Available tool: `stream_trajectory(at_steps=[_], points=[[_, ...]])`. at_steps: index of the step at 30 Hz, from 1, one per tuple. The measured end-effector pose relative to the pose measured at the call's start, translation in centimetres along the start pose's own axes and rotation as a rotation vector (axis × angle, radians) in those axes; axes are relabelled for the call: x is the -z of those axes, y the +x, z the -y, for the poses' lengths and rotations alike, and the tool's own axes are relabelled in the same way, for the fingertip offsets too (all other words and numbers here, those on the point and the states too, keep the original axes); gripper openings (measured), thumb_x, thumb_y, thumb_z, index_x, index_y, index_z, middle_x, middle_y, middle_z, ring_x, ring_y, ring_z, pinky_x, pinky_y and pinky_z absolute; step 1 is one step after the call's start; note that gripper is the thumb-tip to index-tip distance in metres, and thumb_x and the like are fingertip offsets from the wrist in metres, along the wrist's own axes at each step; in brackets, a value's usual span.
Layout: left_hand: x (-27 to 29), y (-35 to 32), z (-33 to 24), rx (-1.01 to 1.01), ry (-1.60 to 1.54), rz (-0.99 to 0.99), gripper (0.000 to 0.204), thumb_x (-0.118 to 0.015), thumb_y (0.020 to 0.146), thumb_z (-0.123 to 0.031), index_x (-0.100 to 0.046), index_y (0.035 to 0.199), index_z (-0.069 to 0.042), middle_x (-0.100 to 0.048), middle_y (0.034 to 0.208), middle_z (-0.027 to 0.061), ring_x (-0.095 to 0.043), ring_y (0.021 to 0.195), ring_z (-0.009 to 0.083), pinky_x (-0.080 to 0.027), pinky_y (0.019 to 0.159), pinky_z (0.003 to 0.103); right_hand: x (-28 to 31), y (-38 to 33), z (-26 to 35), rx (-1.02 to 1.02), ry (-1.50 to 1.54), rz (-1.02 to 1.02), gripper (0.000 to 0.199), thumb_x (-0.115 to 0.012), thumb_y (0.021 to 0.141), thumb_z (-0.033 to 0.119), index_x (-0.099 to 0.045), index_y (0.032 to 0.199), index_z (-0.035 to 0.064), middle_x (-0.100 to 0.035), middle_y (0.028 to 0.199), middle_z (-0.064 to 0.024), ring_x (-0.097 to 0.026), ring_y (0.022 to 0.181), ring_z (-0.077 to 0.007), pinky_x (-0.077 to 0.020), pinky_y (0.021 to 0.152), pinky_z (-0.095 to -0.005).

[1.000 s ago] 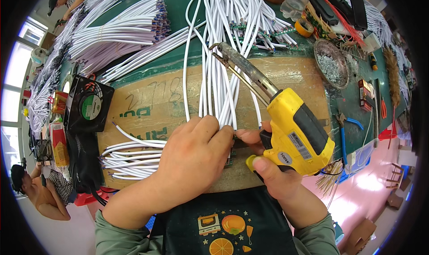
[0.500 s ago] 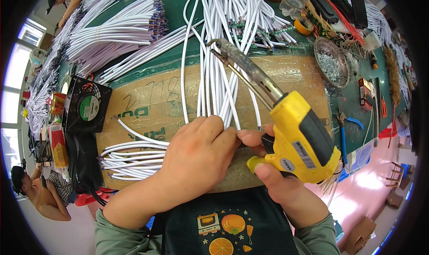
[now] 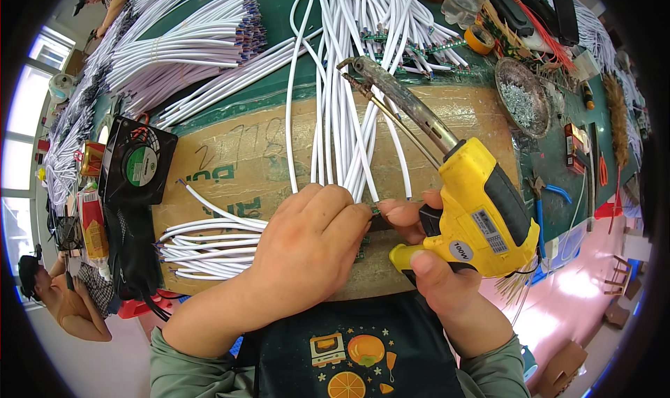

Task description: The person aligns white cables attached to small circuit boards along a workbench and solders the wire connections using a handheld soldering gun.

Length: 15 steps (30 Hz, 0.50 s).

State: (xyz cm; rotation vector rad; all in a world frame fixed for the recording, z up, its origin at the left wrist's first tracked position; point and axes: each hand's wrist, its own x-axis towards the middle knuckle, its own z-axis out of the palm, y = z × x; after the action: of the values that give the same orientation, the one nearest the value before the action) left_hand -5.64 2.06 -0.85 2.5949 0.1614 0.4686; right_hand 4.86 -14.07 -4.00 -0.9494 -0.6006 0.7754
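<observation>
My left hand (image 3: 300, 237) is closed over a row of white cables (image 3: 338, 143), its fingers curled down on their near ends. Some of the cables pass beneath it, and its fingertips are partly hidden. To its right, my right hand (image 3: 450, 283) grips a yellow and black soldering gun (image 3: 481, 209). The gun's metal barrel slants up and left, its tip above the cables and clear of my left fingers. The right thumb and index finger reach toward the left fingertips, where a small green bit shows. Loose cable ends (image 3: 209, 248) fan out left of my left hand.
Brown cardboard (image 3: 460, 133) lies under the work on a green table. A black fan (image 3: 139, 162) stands left, with bundled white cables (image 3: 185, 49) behind. At right are a metal bowl of bits (image 3: 522, 96), orange tape (image 3: 479, 39) and blue-handled pliers (image 3: 538, 213). Co-workers sit at left.
The soldering gun and my right hand have shifted slightly to the right. My left hand stays over the cables, and a small gap between the two hands has widened.
</observation>
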Motion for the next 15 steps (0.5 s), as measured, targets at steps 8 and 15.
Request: stream_trajectory(at_steps=[8, 15], points=[[-0.10, 0.17, -0.09, -0.004, -0.007, -0.028, 0.020, -0.072, 0.073, 0.000, -0.065, 0.092, -0.004, -0.059, 0.084, 0.0086, -0.058, 0.075, 0.0280, -0.047, 0.066, 0.037, 0.47, 0.13, 0.03, 0.023, 0.114, 0.064, 0.057, -0.061, 0.090, 0.000, -0.034, 0.141, 0.0011, -0.057, 0.124, -0.0150, -0.051, 0.124, -0.0272, -0.0361, 0.109, -0.0442], [-0.15, 0.25, -0.26, 0.021, -0.011, -0.011, 0.019, -0.072, 0.074, 0.000, -0.065, 0.091, -0.004, -0.059, 0.085, 0.0087, -0.058, 0.076, 0.0281, -0.047, 0.067, 0.037, -0.03, 0.06, 0.78, -0.011, -0.077, 0.007, 0.057, -0.064, 0.087, 0.009, -0.039, 0.137, 0.0035, -0.062, 0.117, -0.0180, -0.055, 0.121, -0.0351, -0.0380, 0.108, -0.0502]])
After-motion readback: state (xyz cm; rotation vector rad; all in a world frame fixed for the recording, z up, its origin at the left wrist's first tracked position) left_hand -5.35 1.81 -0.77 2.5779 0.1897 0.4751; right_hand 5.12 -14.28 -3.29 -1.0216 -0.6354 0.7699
